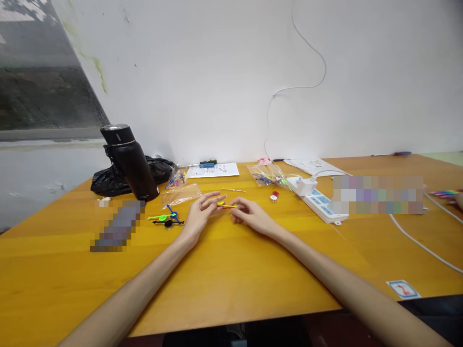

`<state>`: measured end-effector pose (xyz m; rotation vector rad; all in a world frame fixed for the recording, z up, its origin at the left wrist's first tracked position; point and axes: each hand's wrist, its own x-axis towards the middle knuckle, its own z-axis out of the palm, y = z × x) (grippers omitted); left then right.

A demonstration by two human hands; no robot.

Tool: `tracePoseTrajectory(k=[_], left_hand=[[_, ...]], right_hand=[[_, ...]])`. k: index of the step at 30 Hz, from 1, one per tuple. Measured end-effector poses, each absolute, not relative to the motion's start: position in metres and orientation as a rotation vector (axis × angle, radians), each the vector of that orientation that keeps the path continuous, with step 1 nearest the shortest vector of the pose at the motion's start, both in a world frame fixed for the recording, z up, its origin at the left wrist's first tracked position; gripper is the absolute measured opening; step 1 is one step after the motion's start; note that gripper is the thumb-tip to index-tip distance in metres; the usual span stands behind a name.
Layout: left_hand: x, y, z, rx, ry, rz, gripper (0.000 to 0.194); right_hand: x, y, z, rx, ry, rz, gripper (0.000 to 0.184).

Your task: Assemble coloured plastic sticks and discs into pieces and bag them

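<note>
at mid-table, both bare hands work on a small yellow plastic piece with a thin pointer.
the left hand closes thumb and fingers near its rounded end, and the right hand pinches narrowly at the thin end; exact contact is partly hidden. left of them on the yellow-brown wooden table lie a lime-green plastic arrow, a blue plastic arrow and a black plastic arrow. the step in hand looks like adjusting the yellow piece; the next move seems to call for a steady left hold and light right fingertips.
</note>
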<state>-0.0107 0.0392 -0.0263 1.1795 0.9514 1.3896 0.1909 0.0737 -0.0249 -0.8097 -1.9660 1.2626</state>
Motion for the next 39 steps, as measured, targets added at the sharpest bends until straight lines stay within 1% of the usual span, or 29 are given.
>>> tracePoseTrajectory(k=[4, 11, 14, 23, 29, 33, 35, 36, 39], left_hand=[[-0.009, 0.039, -0.027, 1.197, 0.953, 1.383, 0.046], [-0.009, 0.039, -0.027, 1.293, 1.001, 1.369, 0.045], [-0.010, 0.040, -0.028, 1.355, 1.026, 1.366, 0.043], [-0.010, 0.038, -0.028, 1.469, 1.022, 1.317, 0.041], [-0.013, 0.039, -0.028, 1.583, 1.119, 1.341, 0.037], [-0.011, 0.041, -0.029, 1.503, 1.092, 1.329, 0.042], [-0.010, 0.040, -0.029, 1.433, 1.064, 1.311, 0.047], [-0.009, 0.040, -0.029, 1.408, 1.059, 1.309, 0.048], [-0.007, 0.039, -0.027, 1.335, 1.015, 1.325, 0.046]], right_hand=[[0.194, 0.073, -0.023, -0.841, -2.040, 1.073, 0.030], [0.204, 0.070, -0.009, -0.988, -2.368, 0.383, 0.024], [0.208, 0.072, -0.006, -0.984, -2.411, 0.262, 0.025], [0.211, 0.071, 0.000, -0.891, -2.367, 0.320, 0.028], [0.211, 0.071, 0.001, -0.917, -2.353, 0.339, 0.027], [0.211, 0.070, 0.002, -0.958, -2.337, 0.363, 0.025], [0.210, 0.070, 0.002, -0.971, -2.307, 0.457, 0.025], [0.210, 0.071, 0.002, -0.964, -2.274, 0.555, 0.026], [0.207, 0.074, 0.002, -0.870, -2.087, 0.974, 0.032]])
